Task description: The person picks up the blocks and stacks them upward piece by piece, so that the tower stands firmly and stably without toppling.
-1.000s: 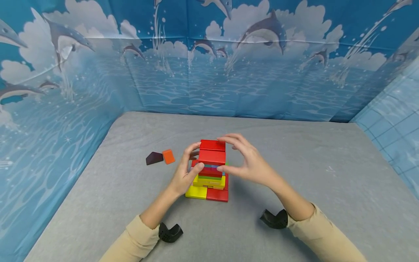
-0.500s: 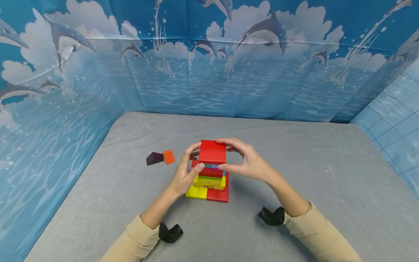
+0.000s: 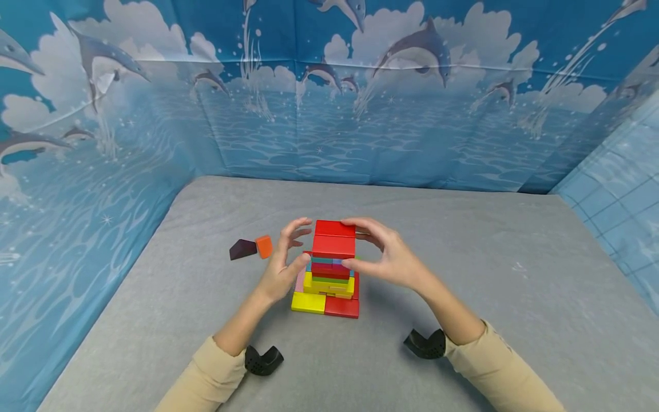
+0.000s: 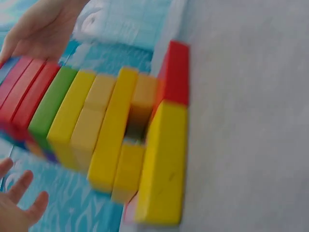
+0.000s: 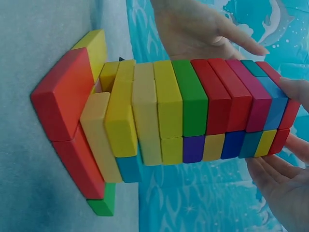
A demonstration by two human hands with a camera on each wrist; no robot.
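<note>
- The tower [image 3: 330, 266] of coloured blocks stands on the grey cloth [image 3: 463, 297], near its middle, with a wide yellow and red base and two red blocks on top.
- The layers do not sit flush; the right wrist view shows several stepped and overhanging, so a sideways nudge near the top could shear the upper blocks off or tip the stack.
- The right hand [image 3: 387, 257] curves round the top, fingertips on the far side of the top red block [image 3: 334, 229] and thumb against the near side lower down; uneven pressure there is the likeliest cause of a slip.
- The left hand [image 3: 282, 266] is open, fingers spread and lightly bent just beside the tower's left side; it seems clear of the blocks, though the blurred left wrist view cannot settle that.
- A purple block [image 3: 242, 249] and an orange block [image 3: 264, 246] lie to the left, apart from the tower.
</note>
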